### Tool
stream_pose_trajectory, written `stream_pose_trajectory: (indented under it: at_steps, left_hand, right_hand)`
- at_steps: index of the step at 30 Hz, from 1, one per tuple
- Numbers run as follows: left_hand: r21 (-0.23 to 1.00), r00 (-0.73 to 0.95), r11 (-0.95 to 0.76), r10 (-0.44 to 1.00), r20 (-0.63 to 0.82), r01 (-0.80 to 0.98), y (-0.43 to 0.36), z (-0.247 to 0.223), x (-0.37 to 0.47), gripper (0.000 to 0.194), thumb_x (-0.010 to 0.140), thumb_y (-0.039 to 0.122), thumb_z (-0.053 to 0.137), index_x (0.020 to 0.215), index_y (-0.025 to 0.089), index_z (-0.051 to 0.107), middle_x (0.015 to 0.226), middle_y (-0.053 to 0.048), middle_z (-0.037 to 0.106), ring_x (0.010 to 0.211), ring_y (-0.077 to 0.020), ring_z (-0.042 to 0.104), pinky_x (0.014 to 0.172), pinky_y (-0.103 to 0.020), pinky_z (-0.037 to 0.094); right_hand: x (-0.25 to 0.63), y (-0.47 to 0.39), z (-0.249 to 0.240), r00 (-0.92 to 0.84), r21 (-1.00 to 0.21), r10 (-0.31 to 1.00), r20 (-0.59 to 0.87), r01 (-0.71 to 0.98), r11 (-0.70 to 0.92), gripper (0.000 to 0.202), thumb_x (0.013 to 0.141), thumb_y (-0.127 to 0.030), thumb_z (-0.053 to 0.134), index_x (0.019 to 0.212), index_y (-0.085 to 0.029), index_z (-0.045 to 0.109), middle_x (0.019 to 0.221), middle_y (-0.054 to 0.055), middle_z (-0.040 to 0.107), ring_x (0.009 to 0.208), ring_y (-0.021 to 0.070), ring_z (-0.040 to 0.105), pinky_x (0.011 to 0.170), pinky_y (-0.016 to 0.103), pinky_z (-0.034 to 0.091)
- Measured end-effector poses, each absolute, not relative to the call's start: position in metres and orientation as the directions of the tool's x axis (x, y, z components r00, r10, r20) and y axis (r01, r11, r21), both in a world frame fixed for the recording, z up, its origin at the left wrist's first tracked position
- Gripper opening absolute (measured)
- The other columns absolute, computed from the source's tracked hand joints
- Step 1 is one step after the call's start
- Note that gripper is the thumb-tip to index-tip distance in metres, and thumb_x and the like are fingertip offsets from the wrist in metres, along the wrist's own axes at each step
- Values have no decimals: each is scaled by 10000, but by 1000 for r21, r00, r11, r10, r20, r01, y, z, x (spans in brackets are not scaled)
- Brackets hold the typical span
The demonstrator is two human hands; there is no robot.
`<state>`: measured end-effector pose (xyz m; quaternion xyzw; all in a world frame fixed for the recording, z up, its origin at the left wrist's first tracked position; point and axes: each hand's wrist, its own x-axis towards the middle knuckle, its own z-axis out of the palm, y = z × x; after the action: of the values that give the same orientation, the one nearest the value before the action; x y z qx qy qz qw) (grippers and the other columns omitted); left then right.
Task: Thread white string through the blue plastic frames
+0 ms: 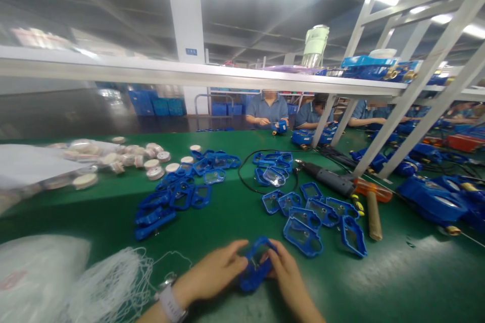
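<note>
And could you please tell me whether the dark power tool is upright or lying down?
Lying down: the dark power tool stretches lengthwise along the green table.

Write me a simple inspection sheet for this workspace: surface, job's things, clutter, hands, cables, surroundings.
Surface: green tabletop, shiny at front right.
Job's things: one blue frame in hand; other blue frames lie in groups beyond.
Clutter: plastic bag and white string at left; power tool and mallet at right.
Hands: right hand grips the blue frame; left hand is at its edge, grip unclear.
Cables: black cable curves beside some frames.
Surroundings: co-workers across the table; white shelf above.
</note>
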<state>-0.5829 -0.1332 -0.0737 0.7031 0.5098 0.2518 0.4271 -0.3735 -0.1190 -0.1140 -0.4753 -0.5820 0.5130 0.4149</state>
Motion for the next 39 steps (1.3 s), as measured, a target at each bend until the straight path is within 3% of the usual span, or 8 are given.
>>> stream_pose_trajectory:
  at_steps: [3,7,14,26,29,33,35,39]
  left_hand:
    - [454,86,-140,987,137,880,-98,-81,-622,513,828,478,496,1273,224,487,1264,-93,553,1197,-281,464,1018,-427,336]
    - [346,-46,-22,981,187,938,-54,-97,-666,505,841,297,456,1285,58,435,1309,-231,456,1235,-395,372,984,-575,292]
    - [272,119,-172,973,200,947,-76,-107,-661,368,841,201,448,1195,208,547,1350,-95,442,1213,-290,423,1024,-442,319]
    - [396,297,-274,955,4,877,-200,-87,-627,175,884,231,414,799,201,564,855,-46,568,834,-219,518,771,-342,401]
    - [523,315,-277,949,17,806,-215,-77,-607,180,904,225,362,828,191,521,855,-52,578,824,-209,530,765,-321,399]
    - [752,304,-148,950,-73,642,-229,-64,-600,178,921,255,345,865,203,506,775,-5,590,715,-157,557,670,-246,396]
    - [809,282,-73,952,-118,583,-232,-59,-607,181,920,286,371,879,212,531,765,14,584,709,-144,549,660,-226,387]
    - [848,271,48,937,-222,528,-239,-53,-615,216,924,335,360,897,211,535,638,52,504,598,-119,478,573,-202,356]
  right_hand:
    - [-353,-109,-104,-256,-936,967,13,336,101,261,830,-351,507,1025,-210,607,599,-30,582,564,152,553,540,240,444]
    - [-339,-104,-80,-500,-775,865,-50,566,283,220,721,-278,644,933,-252,697,624,-36,602,591,132,535,555,208,394]
    - [-342,-122,-80,-471,-831,880,-63,512,215,434,679,-208,652,1107,-280,645,931,14,701,847,207,628,779,277,467]
    - [-377,-168,-80,-351,-808,919,182,478,343,466,714,-193,654,1163,-310,611,1218,43,599,1143,270,496,1018,433,339]
    - [-404,-187,-80,-410,-894,904,125,348,282,586,684,-169,674,1242,-294,544,1201,55,614,922,227,622,875,359,472]
    - [-419,-204,-86,-430,-958,903,5,258,128,159,772,-236,589,849,-209,725,749,48,716,618,178,631,593,265,500]
    - [-414,-207,-89,-351,-988,934,-62,156,-7,205,795,-316,572,727,-177,707,624,45,685,520,150,594,510,234,471]
    - [-404,-216,-97,-304,-987,944,-128,-55,-152,329,739,-378,644,1006,-186,664,885,78,696,520,105,560,474,205,448]
